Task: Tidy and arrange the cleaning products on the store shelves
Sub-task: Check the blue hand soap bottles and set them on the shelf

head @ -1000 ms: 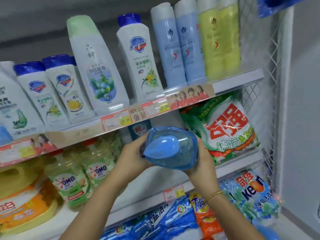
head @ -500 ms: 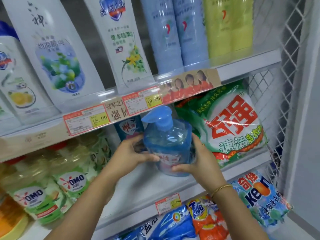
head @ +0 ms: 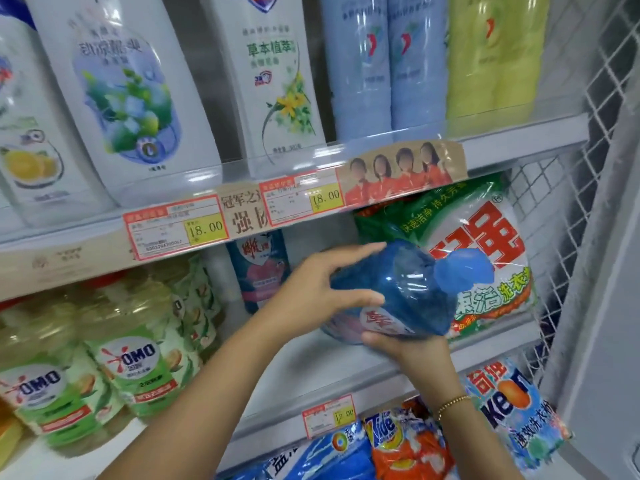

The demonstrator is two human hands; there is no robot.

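— Two hands on one bottle?

— Yes. The blue bottle (head: 391, 289) is held over the middle shelf (head: 311, 368), tipped hard over so its blue pump cap (head: 464, 271) points right.

— What does the left hand do?

— The left hand (head: 322, 289) clasps the bottle's base end. Its fingers spread over the top and its thumb lies across the front near the label.

— And the right hand?

— The right hand (head: 405, 344) is under the bottle, thumb along its lower edge. Its fingers are hidden behind the plastic, so it probably wraps round from below. A gold bead bracelet (head: 450, 405) sits on that wrist.

— What stands around it?

— A green-and-white detergent bag (head: 485, 230) stands at the shelf's right end, with the pump cap in front of it. A blue refill pouch (head: 259, 268) stands further back on the left, and OMO bottles (head: 135, 358) fill the left end. A price tag (head: 329, 415) is fixed to the shelf edge. A Tide bag (head: 405, 441) and a Keon bag (head: 512, 410) lie on the shelf beneath.
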